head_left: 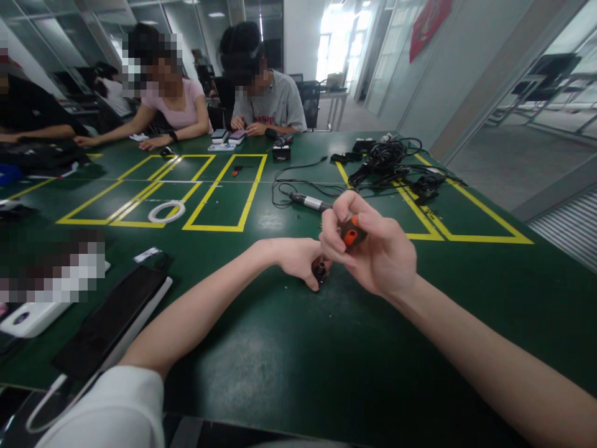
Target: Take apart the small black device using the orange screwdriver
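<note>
My right hand (373, 242) is closed around the orange-and-black handle of a screwdriver (352, 235), held above the table with the handle's end turned toward me. Its shaft is hidden behind my fingers. Lower and to the left, my left hand (303, 261) is closed on a small black part (319, 272) at the table surface. A round metal-looking piece shows on this part, but my fingers cover much of it. The two hands are close together, the right one partly in front of the left.
Behind my hands lies a black-and-silver pen-shaped tool (305, 201) with a cable. Tangled black cables (387, 155) are at the far right, and a white ring (166, 211) lies left on the green table (252, 373). A black pouch (114, 317) is near my left arm. People sit opposite.
</note>
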Tool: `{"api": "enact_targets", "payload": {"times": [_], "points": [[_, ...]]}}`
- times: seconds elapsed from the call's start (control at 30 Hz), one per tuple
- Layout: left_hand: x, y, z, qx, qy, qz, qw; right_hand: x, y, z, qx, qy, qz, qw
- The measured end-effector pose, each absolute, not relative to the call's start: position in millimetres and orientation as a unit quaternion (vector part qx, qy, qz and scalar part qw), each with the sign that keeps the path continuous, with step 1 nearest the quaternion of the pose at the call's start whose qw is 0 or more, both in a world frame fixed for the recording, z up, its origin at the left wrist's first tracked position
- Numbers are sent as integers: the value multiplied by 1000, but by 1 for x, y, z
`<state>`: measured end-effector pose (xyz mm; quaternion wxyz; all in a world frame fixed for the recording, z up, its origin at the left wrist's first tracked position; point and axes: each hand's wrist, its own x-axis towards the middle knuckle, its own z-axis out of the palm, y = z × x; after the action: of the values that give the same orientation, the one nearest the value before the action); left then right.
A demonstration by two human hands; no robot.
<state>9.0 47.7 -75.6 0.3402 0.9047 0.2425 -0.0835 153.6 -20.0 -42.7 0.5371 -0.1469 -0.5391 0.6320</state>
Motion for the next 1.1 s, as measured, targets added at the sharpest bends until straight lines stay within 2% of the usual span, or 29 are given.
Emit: {"api": "enact_targets", "payload": {"times": [0.5,0.67,0.77,0.9,1.1], "points": [[9,48,-79,919,240,-66,304,153,-19,-43,-122,-556,625,535],[10,46,-77,924,244,-87,282,152,-16,-49,-193,-644,517,530],[11,45,-76,923,251,-89,279,158,-14,-44,-278,-722,395,496],[12,44,-72,916,270,-97,279,169,-10,-32,-350,-803,228,425],[12,43,-71,913,266,-97,294,178,-9,-22,-452,-827,176,285]]}}
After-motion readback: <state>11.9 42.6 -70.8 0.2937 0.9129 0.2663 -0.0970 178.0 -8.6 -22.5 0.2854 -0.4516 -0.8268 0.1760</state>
